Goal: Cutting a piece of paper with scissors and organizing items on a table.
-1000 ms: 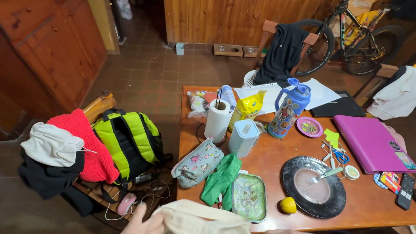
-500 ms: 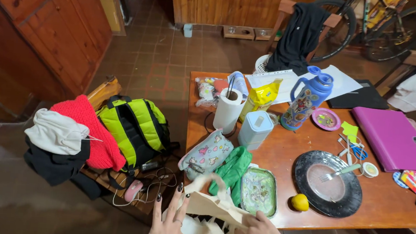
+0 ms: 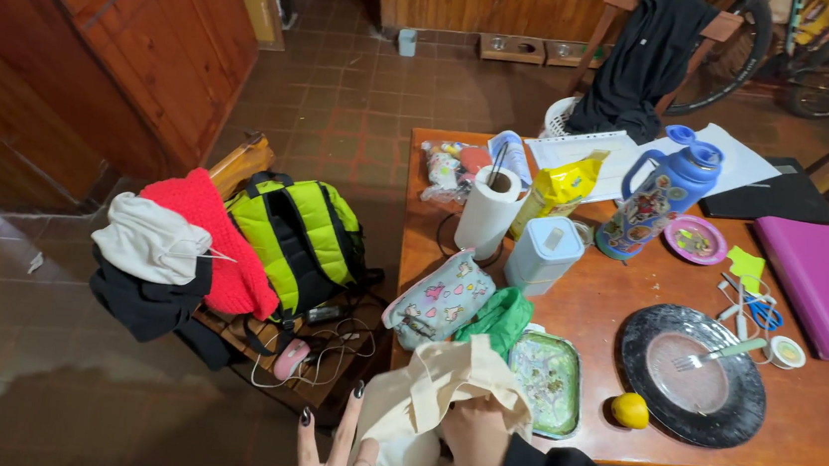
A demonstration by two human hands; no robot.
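Since the earlier frame the right hand (image 3: 476, 438) has sunk into the cream tote bag (image 3: 435, 400), grip hidden, while the left hand (image 3: 335, 456), fingers spread, steadies its nine o'clock side.

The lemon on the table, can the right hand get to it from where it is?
Probably yes. The lemon lies bare near the table's front edge, nothing over it. But the right hand is inside the cream cloth bag.

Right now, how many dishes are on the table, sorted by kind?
Big dark plate with a fork on it: 1
Small pink plate: 1
Green rectangular tray: 1
Total: 3
The right hand is inside the cream cloth bag beside the tray.
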